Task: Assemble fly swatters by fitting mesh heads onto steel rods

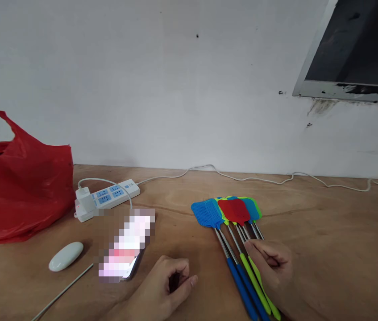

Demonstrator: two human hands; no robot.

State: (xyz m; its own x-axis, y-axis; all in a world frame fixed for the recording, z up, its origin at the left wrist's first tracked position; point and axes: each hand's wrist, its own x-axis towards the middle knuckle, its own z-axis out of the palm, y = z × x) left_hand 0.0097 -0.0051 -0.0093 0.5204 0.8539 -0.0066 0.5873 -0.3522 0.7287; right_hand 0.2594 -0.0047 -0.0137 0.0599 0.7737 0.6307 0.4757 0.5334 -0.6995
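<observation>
A bundle of fly swatters lies fanned on the wooden table, with blue, yellow-green and red mesh heads. The red swatter (234, 211) is on top, and a blue swatter head (207, 213) sticks out at the left. Thin metal shafts run down to blue handles (242, 287) and green handles (257, 285). My right hand (274, 267) is closed over the shafts at the right, its thumb at the red swatter's shaft; the grip itself is partly hidden. My left hand (167, 287) rests curled on the table left of the handles, with nothing visible in it.
A phone (128, 247) with a blurred screen lies left of my left hand. Beyond it are a power strip (117, 194) with a plugged-in charger (84, 200), a white oval object (66, 256) and a red plastic bag (24, 187). A cable (212, 167) runs along the wall.
</observation>
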